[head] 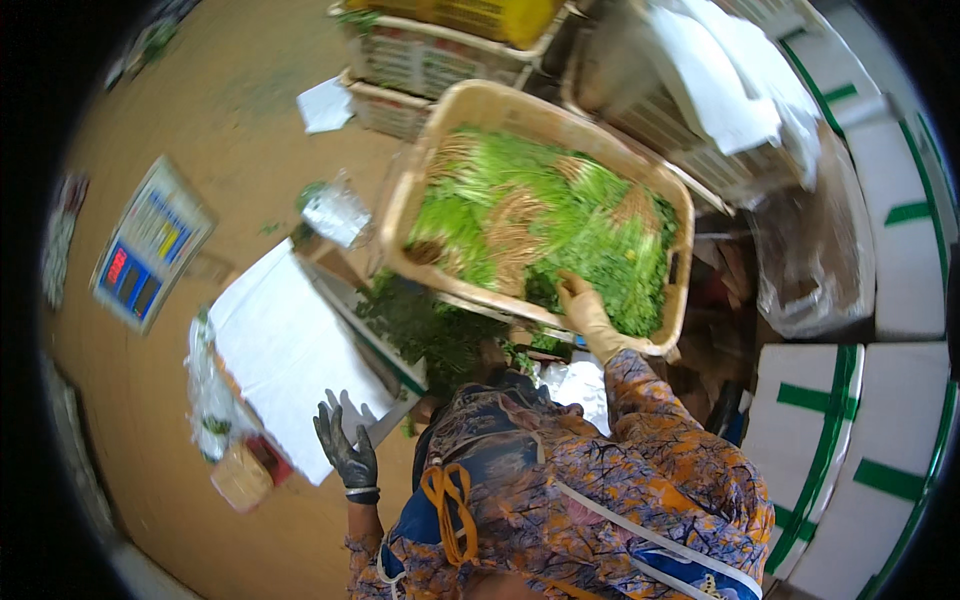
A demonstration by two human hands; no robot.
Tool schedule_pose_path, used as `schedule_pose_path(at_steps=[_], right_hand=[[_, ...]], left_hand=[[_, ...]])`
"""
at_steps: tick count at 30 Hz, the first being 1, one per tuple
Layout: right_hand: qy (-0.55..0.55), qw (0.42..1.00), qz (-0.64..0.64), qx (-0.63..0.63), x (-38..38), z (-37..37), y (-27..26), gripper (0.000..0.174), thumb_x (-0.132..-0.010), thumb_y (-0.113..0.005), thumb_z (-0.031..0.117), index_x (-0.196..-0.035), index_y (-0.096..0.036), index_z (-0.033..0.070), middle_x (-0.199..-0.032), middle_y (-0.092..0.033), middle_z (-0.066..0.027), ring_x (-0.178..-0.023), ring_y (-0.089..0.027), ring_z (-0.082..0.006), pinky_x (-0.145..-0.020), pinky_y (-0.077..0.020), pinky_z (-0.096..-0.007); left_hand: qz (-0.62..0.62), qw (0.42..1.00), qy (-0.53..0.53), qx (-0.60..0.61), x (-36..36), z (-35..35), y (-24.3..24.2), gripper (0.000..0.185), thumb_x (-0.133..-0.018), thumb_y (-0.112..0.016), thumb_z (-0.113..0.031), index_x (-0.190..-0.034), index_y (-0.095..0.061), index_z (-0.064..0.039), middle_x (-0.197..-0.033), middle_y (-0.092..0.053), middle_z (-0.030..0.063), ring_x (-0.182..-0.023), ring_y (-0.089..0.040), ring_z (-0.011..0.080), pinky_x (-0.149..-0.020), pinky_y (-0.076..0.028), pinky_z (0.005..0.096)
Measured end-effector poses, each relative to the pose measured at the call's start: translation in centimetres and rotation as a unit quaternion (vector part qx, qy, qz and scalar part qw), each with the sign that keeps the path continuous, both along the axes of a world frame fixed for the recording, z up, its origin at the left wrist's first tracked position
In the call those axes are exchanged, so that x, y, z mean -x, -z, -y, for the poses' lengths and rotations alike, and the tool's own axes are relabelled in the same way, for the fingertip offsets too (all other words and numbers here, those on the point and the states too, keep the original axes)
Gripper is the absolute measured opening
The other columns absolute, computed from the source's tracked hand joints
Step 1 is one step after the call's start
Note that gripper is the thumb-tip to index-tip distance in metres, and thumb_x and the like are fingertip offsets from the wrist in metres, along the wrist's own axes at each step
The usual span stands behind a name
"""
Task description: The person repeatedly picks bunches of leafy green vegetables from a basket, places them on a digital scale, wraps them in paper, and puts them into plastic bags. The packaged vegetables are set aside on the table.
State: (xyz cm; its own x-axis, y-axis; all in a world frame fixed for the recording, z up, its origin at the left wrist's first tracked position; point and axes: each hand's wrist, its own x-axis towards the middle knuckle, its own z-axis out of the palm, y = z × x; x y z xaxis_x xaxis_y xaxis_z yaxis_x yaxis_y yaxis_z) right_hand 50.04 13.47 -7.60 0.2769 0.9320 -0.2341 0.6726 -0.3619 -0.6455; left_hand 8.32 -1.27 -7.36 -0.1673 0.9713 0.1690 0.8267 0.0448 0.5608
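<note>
My left hand [347, 450], in a dark glove, hangs with fingers spread and holds nothing. It is beside the white sheet [292, 352] that covers a box. My right hand [585, 307], in a pale yellow glove, reaches over the near rim of a beige plastic crate [652, 180]. Its fingers are over the greens near that rim; whether they grip any is unclear. Bundled leafy greens [480, 172] with pale green stems and brown roots [517, 225] fill much of the crate. More dark leafy greens [427, 330] lie below the crate's near left side.
A digital scale [154, 244] sits on the brown floor at left. A plastic-wrapped bundle [337, 214] lies nearer the crate. Stacked crates [435, 56] stand behind; white foam boxes [806, 420] with green tape line the right side. A brown tape roll [241, 476] lies lower left.
</note>
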Motion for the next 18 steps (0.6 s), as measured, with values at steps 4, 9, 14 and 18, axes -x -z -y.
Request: schedule_pose_path(at_steps=[4,9,14,18], right_hand=[[-0.005,0.966,0.111,0.233,-14.5,3.8,2.3,0.048,-0.077,-0.059,0.023,-0.117,-0.048,-0.001,-0.11,-0.054,-0.0225,-0.101,-0.054,-0.0313,-0.084,-0.043,-0.0349],[0.189,0.982,-0.006,-0.014,-22.5,-3.3,1.2,0.075,-0.072,-0.063,0.037,-0.127,-0.033,-0.003,-0.115,-0.049,-0.0262,-0.104,-0.052,-0.0318,-0.084,-0.043,-0.0352],[0.211,0.968,0.078,0.112,-26.1,-13.5,3.1,0.108,-0.063,-0.061,0.061,-0.13,-0.018,-0.012,-0.115,-0.046,-0.0308,-0.105,-0.051,-0.0318,-0.085,-0.0421,-0.0359],[0.221,0.95,0.18,0.127,-26.0,-18.9,6.4,0.118,-0.061,-0.059,0.068,-0.131,-0.008,-0.012,-0.09,-0.058,-0.0206,-0.086,-0.058,-0.0289,-0.081,-0.0458,-0.0338]], left_hand=[[0.006,0.998,0.056,0.023,-6.6,-3.9,-2.6,0.037,-0.079,-0.053,-0.013,-0.115,-0.048,-0.003,-0.129,-0.038,0.02,-0.123,-0.03,0.0381,-0.102,-0.023,0.0465],[0.058,0.987,0.135,0.066,-14.0,-7.5,-2.9,0.036,-0.08,-0.055,-0.015,-0.114,-0.05,-0.003,-0.128,-0.04,0.018,-0.122,-0.031,0.0388,-0.099,-0.026,0.0472],[0.018,0.977,0.184,0.107,-19.0,-9.1,-3.3,0.036,-0.079,-0.056,-0.013,-0.113,-0.05,-0.002,-0.128,-0.038,0.0215,-0.121,-0.03,0.039,-0.098,-0.026,0.0471],[0.008,0.973,0.183,0.14,-20.5,-9.9,-4.3,0.036,-0.077,-0.055,-0.006,-0.112,-0.05,-0.004,-0.128,-0.038,0.0215,-0.122,-0.03,0.0393,-0.099,-0.026,0.0474]])
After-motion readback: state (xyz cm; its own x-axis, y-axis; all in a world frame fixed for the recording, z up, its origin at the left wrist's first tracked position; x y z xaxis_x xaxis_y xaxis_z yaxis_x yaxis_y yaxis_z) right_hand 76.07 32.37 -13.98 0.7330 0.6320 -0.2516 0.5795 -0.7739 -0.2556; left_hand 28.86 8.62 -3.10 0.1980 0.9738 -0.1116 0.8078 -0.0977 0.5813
